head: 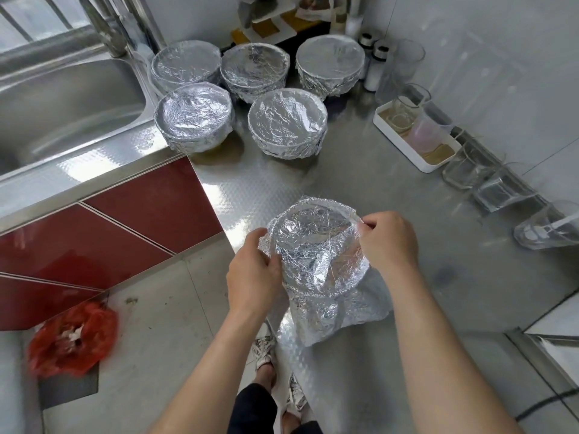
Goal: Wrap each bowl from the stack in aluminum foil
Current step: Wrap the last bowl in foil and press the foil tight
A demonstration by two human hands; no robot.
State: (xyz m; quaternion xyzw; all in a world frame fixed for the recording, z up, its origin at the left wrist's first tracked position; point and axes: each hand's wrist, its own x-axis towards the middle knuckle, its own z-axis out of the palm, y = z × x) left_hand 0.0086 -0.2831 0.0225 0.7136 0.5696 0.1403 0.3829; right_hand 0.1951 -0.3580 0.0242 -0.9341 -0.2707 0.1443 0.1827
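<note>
Head view: foil-covered bowl point(316, 249) between left hand point(253, 277) and right hand point(388, 239) (both gripping).

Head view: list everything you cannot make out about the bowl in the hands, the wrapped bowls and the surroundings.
- Held bowl, head view: the foil sheet covers it; material and contents hidden.
- Left hand and right hand: gripping fingers partly hidden by the hands' backs and the foil.
- Five wrapped bowls: contents hidden by foil.
- Red bag on the floor: blurred, contents unclear.
- Boxes at the back: cut by the top edge.
</note>
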